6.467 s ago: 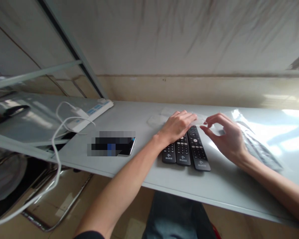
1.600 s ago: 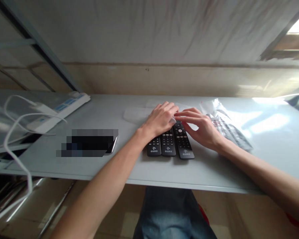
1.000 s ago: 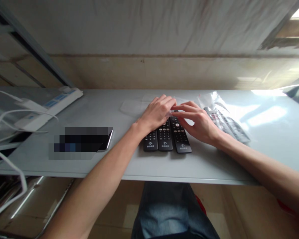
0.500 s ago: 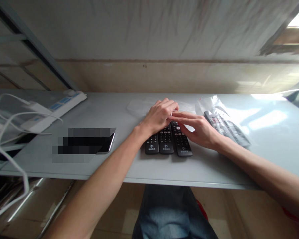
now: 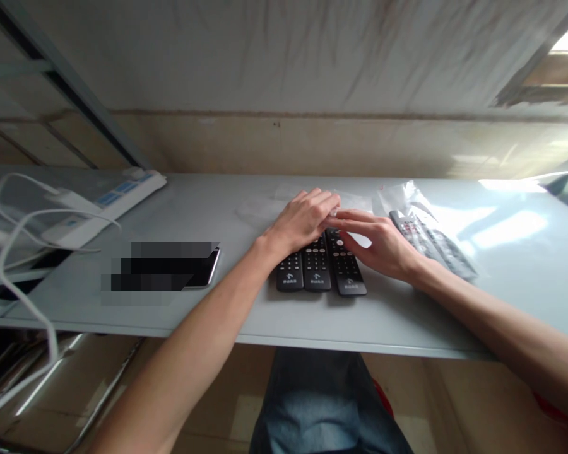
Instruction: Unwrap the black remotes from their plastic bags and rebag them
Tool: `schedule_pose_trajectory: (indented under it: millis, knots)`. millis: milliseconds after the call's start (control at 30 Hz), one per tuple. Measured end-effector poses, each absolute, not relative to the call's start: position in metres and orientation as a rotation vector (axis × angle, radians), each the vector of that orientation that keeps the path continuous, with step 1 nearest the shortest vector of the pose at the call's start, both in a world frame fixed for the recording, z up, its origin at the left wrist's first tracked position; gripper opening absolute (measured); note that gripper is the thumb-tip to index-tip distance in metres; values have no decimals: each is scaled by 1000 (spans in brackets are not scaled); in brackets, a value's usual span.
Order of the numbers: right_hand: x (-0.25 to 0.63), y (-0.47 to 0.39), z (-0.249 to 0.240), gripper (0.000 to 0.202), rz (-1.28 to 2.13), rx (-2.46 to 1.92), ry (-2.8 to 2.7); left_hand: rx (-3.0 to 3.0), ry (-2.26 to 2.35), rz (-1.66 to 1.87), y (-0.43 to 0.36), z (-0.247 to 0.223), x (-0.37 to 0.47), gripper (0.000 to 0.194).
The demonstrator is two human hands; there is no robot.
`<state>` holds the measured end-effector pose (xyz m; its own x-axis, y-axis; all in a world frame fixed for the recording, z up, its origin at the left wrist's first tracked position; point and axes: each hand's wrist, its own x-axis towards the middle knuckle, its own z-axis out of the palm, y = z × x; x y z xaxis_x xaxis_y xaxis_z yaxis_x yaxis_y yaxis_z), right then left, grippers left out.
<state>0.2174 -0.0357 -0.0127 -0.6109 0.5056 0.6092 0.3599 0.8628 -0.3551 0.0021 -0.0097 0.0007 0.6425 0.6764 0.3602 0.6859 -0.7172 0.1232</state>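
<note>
1. Remotes, three of them, lie on the grey table [image 5: 265,321], lower ends toward the person: the left remote [image 5: 290,277] and middle remote [image 5: 317,274] side by side, the right remote [image 5: 348,274] slightly apart and angled.
2. The left hand [image 5: 307,215] bends over the far ends of the left and middle ones, fingers curled. The right hand [image 5: 381,243] sits over the right one's far side, thumb below, fingers reaching to the left fingertips. A small pale glint shows where they meet; I can't tell whether either hand is clamped on anything.
3. A strip of tabletop runs between the remotes' lower ends and the front edge. Leftward, a wider stretch reaches the phone [image 5: 206,270], partly blurred out.
4. Behind, clear film [image 5: 256,205] lies flat, with the wall [image 5: 284,148] rising past the back edge. Rightward, a clear bag [image 5: 438,243], at least one dark remote showing through, sits near the right forearm; sunlit tabletop stretches beyond it.
5. Each loose remote bears a white emblem over a short line of characters, too small for me to read. The power strip [image 5: 142,184] has blue patches around its sockets.
</note>
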Motion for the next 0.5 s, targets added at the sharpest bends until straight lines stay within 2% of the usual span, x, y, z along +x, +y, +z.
schedule_pose_trajectory:
  millis: [167,200,333,400,500]
  knots:
    - [222,-47,7,17,127,-1071,-2130,-2730,-1334,-578,-6,-5,-1,17]
    - [223,-52,11,21,155,-1196,-2156,-2735,-1338,-560,-5,-6,-1,18]
    - [226,-77,15,63,348,-1519,-2364,-2769,-1332,-507,-6,-7,-1,22]
    - [227,-85,12,70,418,-1565,-2394,-2777,-1331,-497,-7,-6,-1,22]
    - [227,-90,5,69,574,-1488,-2397,-2790,-1317,-486,-8,-4,-1,21]
